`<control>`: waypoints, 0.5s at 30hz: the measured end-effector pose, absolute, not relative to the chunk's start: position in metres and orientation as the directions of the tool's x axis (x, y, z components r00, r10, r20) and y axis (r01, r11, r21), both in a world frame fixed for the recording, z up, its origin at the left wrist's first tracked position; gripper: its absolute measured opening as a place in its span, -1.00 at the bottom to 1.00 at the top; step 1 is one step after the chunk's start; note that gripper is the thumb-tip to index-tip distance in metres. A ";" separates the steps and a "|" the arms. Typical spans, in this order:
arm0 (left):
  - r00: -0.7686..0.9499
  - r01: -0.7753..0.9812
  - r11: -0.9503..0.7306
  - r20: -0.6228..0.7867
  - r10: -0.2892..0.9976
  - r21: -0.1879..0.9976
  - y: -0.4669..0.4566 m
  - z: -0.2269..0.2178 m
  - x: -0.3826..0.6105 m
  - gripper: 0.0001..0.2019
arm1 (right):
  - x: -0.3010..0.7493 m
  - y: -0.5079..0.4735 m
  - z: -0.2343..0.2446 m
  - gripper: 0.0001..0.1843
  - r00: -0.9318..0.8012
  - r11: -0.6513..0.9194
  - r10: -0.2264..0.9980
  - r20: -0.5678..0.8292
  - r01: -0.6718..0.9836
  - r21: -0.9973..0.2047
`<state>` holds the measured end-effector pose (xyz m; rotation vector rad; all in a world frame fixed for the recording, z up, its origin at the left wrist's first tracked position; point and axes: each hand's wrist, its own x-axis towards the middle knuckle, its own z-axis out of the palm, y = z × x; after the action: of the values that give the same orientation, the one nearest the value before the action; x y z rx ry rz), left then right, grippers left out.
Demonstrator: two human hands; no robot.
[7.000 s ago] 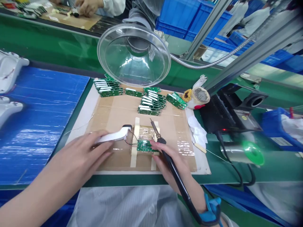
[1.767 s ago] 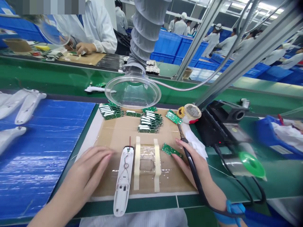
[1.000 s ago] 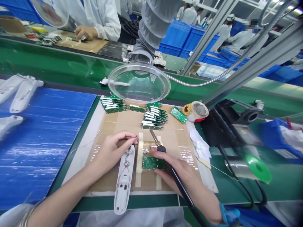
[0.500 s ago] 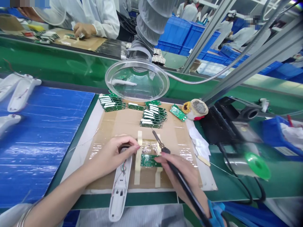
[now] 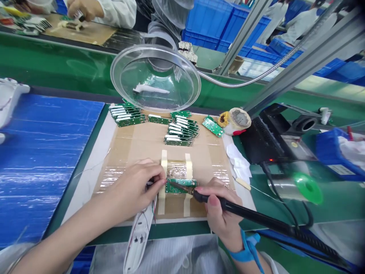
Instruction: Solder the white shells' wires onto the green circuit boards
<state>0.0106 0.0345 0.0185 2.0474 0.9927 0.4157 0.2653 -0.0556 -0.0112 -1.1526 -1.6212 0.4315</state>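
Observation:
My right hand [image 5: 224,209] grips the black handle of a soldering iron [image 5: 242,211]. Its tip reaches over a green circuit board [image 5: 178,187] to the board's left end, close to my left fingertips. My left hand [image 5: 146,182] is pinched shut at that same end, apparently on a thin wire, mostly hidden by the fingers. Under this hand a long white plastic housing [image 5: 138,239] slants toward me, with thin wires [image 5: 154,209] coming out of it. The board lies between two strips of pale tape [image 5: 161,201] on the brown work mat [image 5: 137,142].
Stacked circuit boards [image 5: 182,131] stand behind my hands, below a clear fume hood [image 5: 155,78]. To the right are a solder spool [image 5: 308,188], a black soldering station [image 5: 265,140] and white tissue [image 5: 238,161]. A co-worker's hand [image 5: 85,9] is across the bench.
The iron's tip has come down and left, from above the board to its left end. My right hand has left the board's edge. The housing's near end has swung left; the view has shifted.

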 end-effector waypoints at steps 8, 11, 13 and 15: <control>0.617 0.516 -0.401 -0.004 0.787 0.757 0.029 0.015 0.012 -0.75 | 0.257 -0.047 0.004 -0.71 -0.057 0.567 0.766 0.640 0.528 -0.632; 0.617 0.507 -0.405 0.008 0.787 0.761 0.030 0.013 0.012 -0.74 | 0.258 -0.048 0.004 -0.71 -0.059 0.590 0.740 0.670 0.536 -0.604; 0.621 0.507 -0.403 0.001 0.784 0.762 0.031 0.014 0.013 -0.74 | 0.261 -0.051 -0.001 -0.69 0.009 0.553 0.757 0.654 0.525 -0.648; 0.628 0.512 -0.395 -0.018 0.778 0.763 0.034 0.015 0.013 -0.73 | 0.265 -0.055 -0.007 -0.70 0.078 0.497 0.789 0.610 0.504 -0.706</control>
<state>0.0127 0.0340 0.0155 2.0833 1.0063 0.4433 0.2646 -0.0553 -0.0070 -1.1471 -1.5773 0.3048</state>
